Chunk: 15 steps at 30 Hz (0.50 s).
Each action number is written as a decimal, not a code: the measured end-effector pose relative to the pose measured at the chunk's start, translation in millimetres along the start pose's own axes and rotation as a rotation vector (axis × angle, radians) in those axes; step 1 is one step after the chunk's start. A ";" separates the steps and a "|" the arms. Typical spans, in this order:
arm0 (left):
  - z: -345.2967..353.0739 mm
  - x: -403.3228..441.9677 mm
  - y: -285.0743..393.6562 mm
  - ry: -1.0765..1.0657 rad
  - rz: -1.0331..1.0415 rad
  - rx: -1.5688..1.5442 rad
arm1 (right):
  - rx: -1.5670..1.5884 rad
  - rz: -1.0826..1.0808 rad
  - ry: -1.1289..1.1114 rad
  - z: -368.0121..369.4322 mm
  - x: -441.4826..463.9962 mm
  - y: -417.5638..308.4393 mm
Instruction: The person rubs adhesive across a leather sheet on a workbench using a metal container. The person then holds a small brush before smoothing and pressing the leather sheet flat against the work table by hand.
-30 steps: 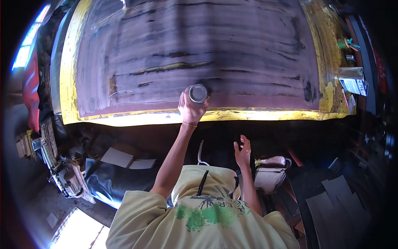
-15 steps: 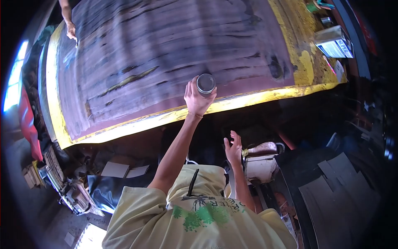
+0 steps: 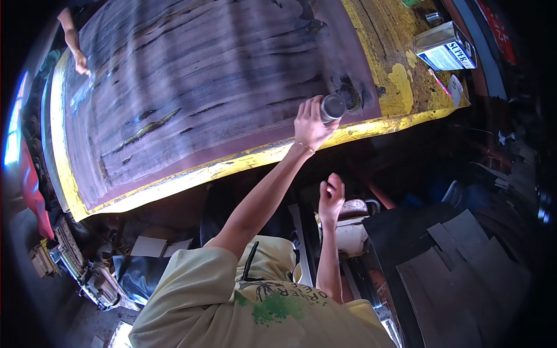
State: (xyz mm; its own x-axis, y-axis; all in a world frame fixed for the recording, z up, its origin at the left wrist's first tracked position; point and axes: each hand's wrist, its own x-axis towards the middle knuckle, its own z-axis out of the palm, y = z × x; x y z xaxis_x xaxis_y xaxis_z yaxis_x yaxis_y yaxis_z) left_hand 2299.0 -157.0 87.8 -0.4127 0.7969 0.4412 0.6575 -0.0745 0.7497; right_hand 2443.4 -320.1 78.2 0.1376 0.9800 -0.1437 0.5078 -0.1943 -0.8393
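My left hand [image 3: 313, 126] is wrapped round a round can [image 3: 333, 108] with a grey top, over the near edge of the painted surface. That surface [image 3: 232, 75] is purplish with dark streaks and has a yellow border [image 3: 232, 168]. Below the border, in front of my body, my right hand [image 3: 331, 197] is raised with its fingers curled; whether anything is in them is too small to tell. Just right of the can lies a dark round patch [image 3: 350, 94] on the surface.
Another person's hand [image 3: 82, 62] touches the surface at the far left. A rectangular metal tin [image 3: 445, 48] and a small can [image 3: 433, 18] stand at the right. Cardboard sheets [image 3: 458, 272] lie at lower right, a white-topped object [image 3: 350, 233] beside my right hand.
My left hand has moved right along the near edge with the can. My right hand's fingers have curled in. The view has turned, and the other person's arm has come into view.
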 end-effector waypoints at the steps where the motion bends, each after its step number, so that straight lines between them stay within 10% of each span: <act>1: 9.1 1.3 4.8 -0.020 -0.007 -0.022 | 0.031 -0.049 0.048 -4.5 17.8 -2.9; 15: -31.7 -6.9 22.0 -0.362 -0.097 -0.187 | -0.080 -0.365 -0.061 3.5 187.1 -86.9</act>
State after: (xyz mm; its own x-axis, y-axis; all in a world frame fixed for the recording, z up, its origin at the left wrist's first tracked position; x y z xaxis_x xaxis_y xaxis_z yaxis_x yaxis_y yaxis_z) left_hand 2296.4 -183.1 116.9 -0.1969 0.9624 0.1869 0.4866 -0.0695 0.8709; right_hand 2422.1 -119.8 122.4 -0.1145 0.9856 0.1245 0.5795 0.1681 -0.7975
